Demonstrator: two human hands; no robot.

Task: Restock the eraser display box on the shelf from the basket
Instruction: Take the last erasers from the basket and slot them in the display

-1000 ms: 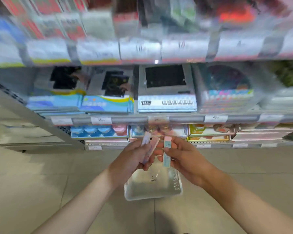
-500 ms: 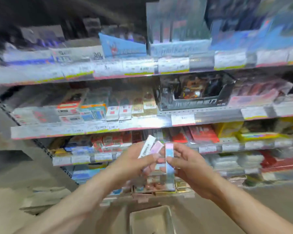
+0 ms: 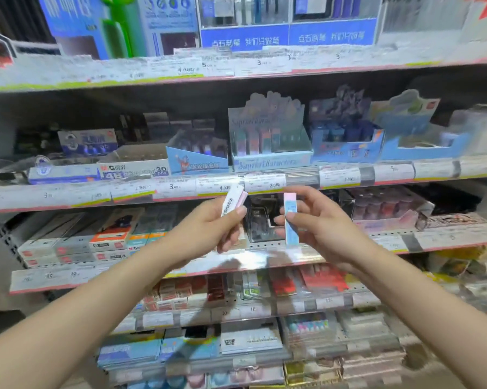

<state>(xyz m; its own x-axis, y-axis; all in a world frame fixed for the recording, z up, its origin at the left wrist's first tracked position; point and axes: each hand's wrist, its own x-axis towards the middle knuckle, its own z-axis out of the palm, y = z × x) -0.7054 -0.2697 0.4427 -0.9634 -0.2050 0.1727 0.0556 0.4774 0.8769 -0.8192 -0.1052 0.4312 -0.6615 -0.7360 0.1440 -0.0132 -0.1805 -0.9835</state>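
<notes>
My left hand (image 3: 208, 228) grips a small bundle of long erasers (image 3: 233, 203), white and pink, tilted up to the right. My right hand (image 3: 318, 223) pinches a single pink and blue eraser (image 3: 290, 220) held upright. The two hands are a little apart, in front of the shelf edge. Directly above them on the shelf stands the pale blue eraser display box (image 3: 273, 161) with several upright erasers inside and a tall printed back card. The basket is out of view.
Other display boxes flank it: a blue one with a cartoon figure (image 3: 197, 164) on the left and a dark blue one (image 3: 346, 150) on the right. Price-tag rails (image 3: 264, 183) line each shelf edge. Packed stationery fills the shelves above and below.
My view has risen from the floor and basket up to the higher shelves. My hands have lifted with the erasers and drawn slightly apart.
</notes>
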